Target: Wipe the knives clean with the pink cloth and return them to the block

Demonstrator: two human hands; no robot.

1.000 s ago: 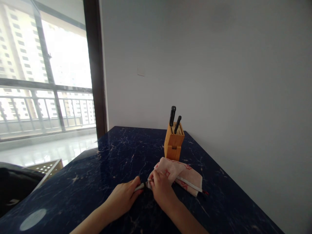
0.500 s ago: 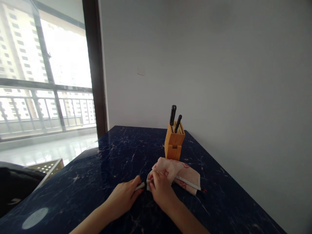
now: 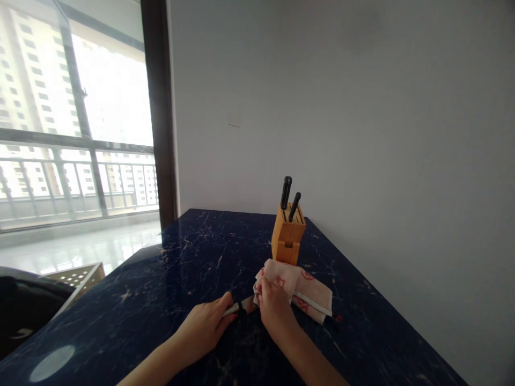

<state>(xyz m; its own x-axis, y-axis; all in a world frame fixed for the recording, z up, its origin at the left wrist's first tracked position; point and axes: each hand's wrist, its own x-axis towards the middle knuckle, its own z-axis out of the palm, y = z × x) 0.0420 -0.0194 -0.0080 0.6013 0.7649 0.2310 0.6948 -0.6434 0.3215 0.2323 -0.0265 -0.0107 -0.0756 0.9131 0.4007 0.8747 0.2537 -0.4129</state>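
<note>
My left hand (image 3: 203,328) lies low on the dark blue marble table (image 3: 169,268), fingers closed on the handle end of a knife (image 3: 240,307) that lies flat. My right hand (image 3: 272,305) pinches a pink patterned cloth (image 3: 301,287) down over the knife's blade, which the cloth hides. A red tip (image 3: 339,318) pokes out at the cloth's right end. Just behind the cloth stands a wooden knife block (image 3: 287,236) holding two black-handled knives (image 3: 285,192).
A grey wall runs along the table's right and back sides. To the left a tall window with a dark frame (image 3: 159,107) looks onto a balcony railing. A dark object (image 3: 24,305) and a perforated box (image 3: 78,276) sit at the lower left.
My right hand has slid the cloth to the right along the blade, baring more of the knife near the handle. My left hand has stayed put.
</note>
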